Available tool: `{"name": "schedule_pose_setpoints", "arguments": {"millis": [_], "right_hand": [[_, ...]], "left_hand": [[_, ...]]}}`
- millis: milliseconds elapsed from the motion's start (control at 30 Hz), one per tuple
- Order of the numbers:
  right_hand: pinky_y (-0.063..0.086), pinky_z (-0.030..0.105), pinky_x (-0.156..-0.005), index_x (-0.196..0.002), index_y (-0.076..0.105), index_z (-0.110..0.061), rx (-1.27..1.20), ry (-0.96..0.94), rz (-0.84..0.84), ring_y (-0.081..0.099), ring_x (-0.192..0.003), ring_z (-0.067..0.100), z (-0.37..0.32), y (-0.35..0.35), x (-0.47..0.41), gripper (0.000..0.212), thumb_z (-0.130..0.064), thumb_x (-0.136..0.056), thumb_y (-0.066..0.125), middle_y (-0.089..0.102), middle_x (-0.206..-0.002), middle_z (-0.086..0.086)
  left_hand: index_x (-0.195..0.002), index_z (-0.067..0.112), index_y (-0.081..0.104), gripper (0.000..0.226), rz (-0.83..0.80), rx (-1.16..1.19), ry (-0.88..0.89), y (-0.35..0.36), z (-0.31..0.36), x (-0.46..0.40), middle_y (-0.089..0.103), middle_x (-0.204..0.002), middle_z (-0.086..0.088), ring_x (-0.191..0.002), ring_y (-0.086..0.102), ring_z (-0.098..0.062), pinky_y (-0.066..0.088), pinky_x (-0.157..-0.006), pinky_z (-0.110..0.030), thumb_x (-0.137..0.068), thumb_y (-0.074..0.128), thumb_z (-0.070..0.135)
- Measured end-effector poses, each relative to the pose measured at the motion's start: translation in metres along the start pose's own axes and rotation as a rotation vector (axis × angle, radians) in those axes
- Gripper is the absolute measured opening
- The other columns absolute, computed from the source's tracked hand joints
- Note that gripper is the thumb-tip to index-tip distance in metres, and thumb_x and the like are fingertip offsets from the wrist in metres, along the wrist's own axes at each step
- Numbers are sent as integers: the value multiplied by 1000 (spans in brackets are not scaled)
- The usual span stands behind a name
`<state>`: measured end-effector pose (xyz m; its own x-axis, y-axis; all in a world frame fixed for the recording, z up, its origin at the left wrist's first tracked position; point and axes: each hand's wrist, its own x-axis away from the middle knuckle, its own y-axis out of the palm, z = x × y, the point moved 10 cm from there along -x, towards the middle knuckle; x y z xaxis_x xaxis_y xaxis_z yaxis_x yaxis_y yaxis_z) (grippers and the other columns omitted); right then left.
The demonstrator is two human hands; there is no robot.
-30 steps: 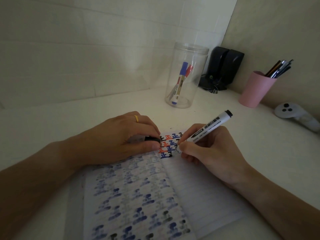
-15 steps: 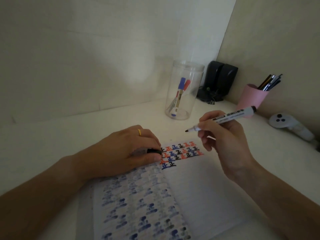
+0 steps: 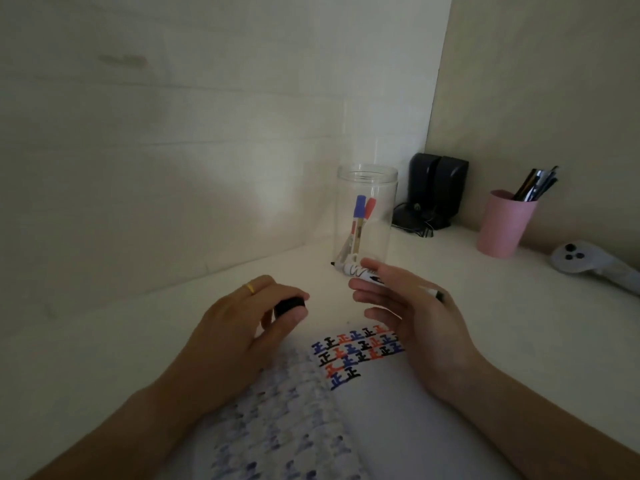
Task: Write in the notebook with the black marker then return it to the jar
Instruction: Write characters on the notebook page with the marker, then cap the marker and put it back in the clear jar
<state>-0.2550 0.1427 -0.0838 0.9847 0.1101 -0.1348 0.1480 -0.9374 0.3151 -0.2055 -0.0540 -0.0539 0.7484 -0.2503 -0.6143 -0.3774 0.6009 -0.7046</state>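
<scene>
The open notebook point(image 3: 374, 417) lies on the white desk in front of me, with rows of black, red and blue characters at the top of its right page. My right hand point(image 3: 412, 320) holds the uncapped black marker point(image 3: 360, 271) above the notebook's top edge, tip pointing left. My left hand point(image 3: 242, 327) is raised off the page and pinches the marker's black cap point(image 3: 289, 305), a short gap left of the tip. The clear jar point(image 3: 367, 216) stands just behind the marker, holding a blue-capped and a red-capped marker.
Black speakers point(image 3: 438, 192) with cables sit in the back corner. A pink cup point(image 3: 504, 223) of pens stands at the right wall, and a white controller point(image 3: 581, 261) lies at the far right. The wall rises close behind the jar.
My right hand lifted the marker off the page and turned its tip left, toward the jar's base. My left hand rose from the notebook with the cap. The view tilted upward.
</scene>
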Motion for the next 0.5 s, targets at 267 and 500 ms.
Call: {"name": "schedule_pose_setpoints", "arguments": {"millis": [267,500], "right_hand": [[52,21,-58,-84,80,-6,-52,-20,18,61,-63,15,-6,-13,1,16,-15,-75,71,70,-68,10],[57,20,-60,-87,80,-6,-69,-7,-39,67,-63,14,-6,-4,3,21,-17,-74,68,74,-72,14]], "left_hand": [[-138,28,61,38,76,155,-131,-8,-15,3,63,-106,17,-95,66,-12,53,-85,-22,-101,53,34],[-109,25,70,22,149,261,-161,-19,-12,4,76,-92,13,-87,73,-9,53,-82,-13,-90,77,17]]}}
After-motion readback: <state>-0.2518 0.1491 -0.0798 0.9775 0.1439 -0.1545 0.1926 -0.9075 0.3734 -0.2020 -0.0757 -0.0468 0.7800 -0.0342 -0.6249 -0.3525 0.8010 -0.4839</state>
